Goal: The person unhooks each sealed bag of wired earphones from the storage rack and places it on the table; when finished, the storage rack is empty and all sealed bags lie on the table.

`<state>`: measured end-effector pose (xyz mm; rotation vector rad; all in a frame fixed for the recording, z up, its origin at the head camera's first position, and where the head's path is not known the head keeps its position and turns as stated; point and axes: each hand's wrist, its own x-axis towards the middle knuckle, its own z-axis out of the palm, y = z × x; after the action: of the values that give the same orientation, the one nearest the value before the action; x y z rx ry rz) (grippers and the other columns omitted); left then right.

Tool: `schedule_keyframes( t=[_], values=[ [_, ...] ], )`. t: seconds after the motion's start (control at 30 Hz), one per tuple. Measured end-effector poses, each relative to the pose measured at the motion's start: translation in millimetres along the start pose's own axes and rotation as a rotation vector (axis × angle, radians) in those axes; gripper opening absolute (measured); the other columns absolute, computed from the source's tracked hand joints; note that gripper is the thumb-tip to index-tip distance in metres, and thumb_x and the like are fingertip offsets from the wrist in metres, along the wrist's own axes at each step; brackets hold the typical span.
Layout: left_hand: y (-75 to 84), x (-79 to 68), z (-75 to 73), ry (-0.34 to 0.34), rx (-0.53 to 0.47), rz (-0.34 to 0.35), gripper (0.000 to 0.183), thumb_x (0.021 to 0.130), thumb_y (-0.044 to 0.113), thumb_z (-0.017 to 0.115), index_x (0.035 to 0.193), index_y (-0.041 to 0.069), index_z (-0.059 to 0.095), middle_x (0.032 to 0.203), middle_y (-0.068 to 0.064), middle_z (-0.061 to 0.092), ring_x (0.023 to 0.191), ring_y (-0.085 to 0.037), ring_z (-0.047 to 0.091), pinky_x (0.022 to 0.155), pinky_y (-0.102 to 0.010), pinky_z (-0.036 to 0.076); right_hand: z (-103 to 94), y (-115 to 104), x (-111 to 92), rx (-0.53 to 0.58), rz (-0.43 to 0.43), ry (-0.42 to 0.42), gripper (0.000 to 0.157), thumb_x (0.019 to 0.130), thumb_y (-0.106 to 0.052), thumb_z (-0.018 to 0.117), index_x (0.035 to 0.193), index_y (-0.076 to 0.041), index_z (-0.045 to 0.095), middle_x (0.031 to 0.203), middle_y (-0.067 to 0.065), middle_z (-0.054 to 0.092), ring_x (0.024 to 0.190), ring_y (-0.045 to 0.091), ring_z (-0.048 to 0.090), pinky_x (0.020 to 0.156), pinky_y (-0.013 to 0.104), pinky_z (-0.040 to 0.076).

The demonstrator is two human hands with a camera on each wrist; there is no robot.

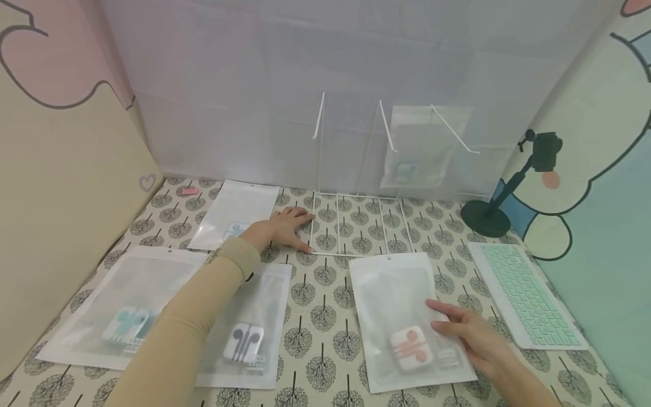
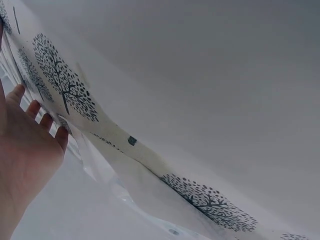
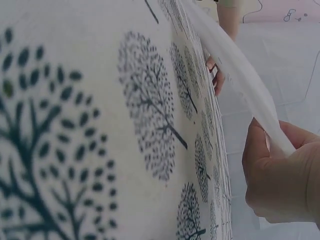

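Note:
My right hand [image 1: 465, 333] pinches the right edge of a frosted zip pouch [image 1: 391, 294] with pink-and-white earphones [image 1: 411, 347] inside. In the right wrist view the pouch [image 3: 250, 85] shows edge-on, lifted off the cloth, its edge between thumb and fingers. My left hand [image 1: 289, 229] lies spread at the left side of the white wire rack [image 1: 325, 254], fingertips at its base wire. From the left wrist view, the left hand's fingers [image 2: 46, 121] look extended, with nothing held. Another pouch [image 1: 429, 127] hangs on the rack's right hook; the middle hook [image 1: 387, 127] and left hook [image 1: 319, 116] are bare.
On the left lie pouches with blue [image 1: 239, 198], teal [image 1: 147, 271] and dark earphones [image 1: 245, 342], partly behind my left arm. A mint keyboard [image 1: 529, 294] and a black stand [image 1: 486, 219] are at the right. A small pink piece [image 1: 190, 191] sits at the back left.

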<state>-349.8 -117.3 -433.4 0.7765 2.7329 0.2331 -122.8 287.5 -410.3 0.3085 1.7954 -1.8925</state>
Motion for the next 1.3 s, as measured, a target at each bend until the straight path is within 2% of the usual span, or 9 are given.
schedule_keyframes(
  t=[0.03,0.13,0.17,0.33,0.5,0.73,0.97,1.13,1.3],
  values=[
    [-0.1,0.2,0.0,0.001,0.0,0.001,0.11,0.067,0.08,0.058,0.152,0.026,0.015,0.158,-0.006,0.012,0.144,-0.034,0.01,0.113,-0.062,0.01,3.1,0.0,-0.1,-0.007,-0.011,-0.015,0.049,0.087,-0.007,0.065,0.133,-0.021,0.054,0.146,0.016,0.032,0.108,0.017,0.059,0.092,0.034,0.051],
    [0.0,0.2,0.0,0.0,-0.004,0.005,0.11,0.067,0.08,0.058,0.152,0.026,0.015,0.158,-0.006,0.011,0.144,-0.034,0.009,0.112,-0.062,0.01,14.2,-0.1,0.0,0.002,-0.022,-0.034,0.055,0.087,-0.005,0.064,0.137,-0.019,0.049,0.155,0.021,0.011,0.111,0.016,0.057,0.094,0.034,0.05],
    [-0.1,0.3,0.0,0.001,-0.006,0.005,0.11,0.067,0.08,0.058,0.152,0.026,0.015,0.158,-0.006,0.011,0.144,-0.034,0.009,0.112,-0.062,0.01,17.9,0.1,0.3,0.011,-0.026,-0.038,0.057,0.086,-0.004,0.064,0.139,-0.019,0.048,0.156,0.021,0.01,0.112,0.016,0.056,0.096,0.035,0.049],
    [-0.7,0.9,0.9,0.0,-0.007,-0.002,0.11,0.066,0.081,0.057,0.152,0.027,0.015,0.158,-0.006,0.011,0.144,-0.034,0.009,0.113,-0.061,0.01,37.8,3.5,4.0,0.063,-0.032,0.008,0.063,0.082,0.0,0.065,0.139,-0.019,0.047,0.156,0.016,0.015,0.118,0.018,0.053,0.098,0.037,0.047],
    [-0.7,0.8,1.1,-0.003,-0.003,-0.01,0.109,0.067,0.08,0.058,0.152,0.027,0.015,0.158,-0.005,0.011,0.144,-0.033,0.008,0.113,-0.061,0.01,59.4,6.8,7.3,0.106,-0.042,0.061,0.064,0.079,0.004,0.065,0.138,-0.014,0.047,0.157,0.007,0.019,0.131,0.025,0.042,0.099,0.033,0.046],
    [2.2,-0.4,-0.2,-0.007,0.006,-0.022,0.107,0.068,0.078,0.059,0.152,0.027,0.016,0.158,-0.005,0.012,0.144,-0.033,0.01,0.113,-0.06,0.012,82.2,16.0,12.7,0.106,-0.068,0.083,0.065,0.078,0.007,0.063,0.139,-0.005,0.044,0.157,0.011,0.017,0.139,0.034,0.027,0.098,0.031,0.047],
    [3.3,-1.7,-1.4,-0.01,0.0,-0.021,0.108,0.068,0.078,0.06,0.152,0.026,0.016,0.158,-0.006,0.012,0.144,-0.034,0.01,0.113,-0.062,0.012,95.7,23.5,15.0,0.134,-0.03,0.041,0.064,0.08,0.004,0.063,0.14,-0.005,0.043,0.156,0.016,0.016,0.136,0.036,0.032,0.099,0.036,0.046],
    [2.8,-2.4,-1.6,-0.013,0.01,-0.026,0.107,0.069,0.077,0.06,0.152,0.026,0.016,0.158,-0.006,0.012,0.144,-0.034,0.01,0.112,-0.062,0.012,106.4,25.2,19.9,0.138,-0.052,0.005,0.067,0.08,0.004,0.063,0.142,-0.003,0.038,0.155,0.018,0.018,0.133,0.036,0.036,0.099,0.038,0.046],
    [4.3,-2.3,-2.1,-0.016,0.011,-0.026,0.107,0.069,0.077,0.06,0.152,0.026,0.015,0.158,-0.006,0.012,0.144,-0.034,0.01,0.112,-0.062,0.013,115.5,24.6,24.2,0.057,-0.09,0.074,0.066,0.077,0.005,0.066,0.139,-0.006,0.044,0.153,0.019,0.022,0.131,0.038,0.038,0.096,0.038,0.049]
  ],
)
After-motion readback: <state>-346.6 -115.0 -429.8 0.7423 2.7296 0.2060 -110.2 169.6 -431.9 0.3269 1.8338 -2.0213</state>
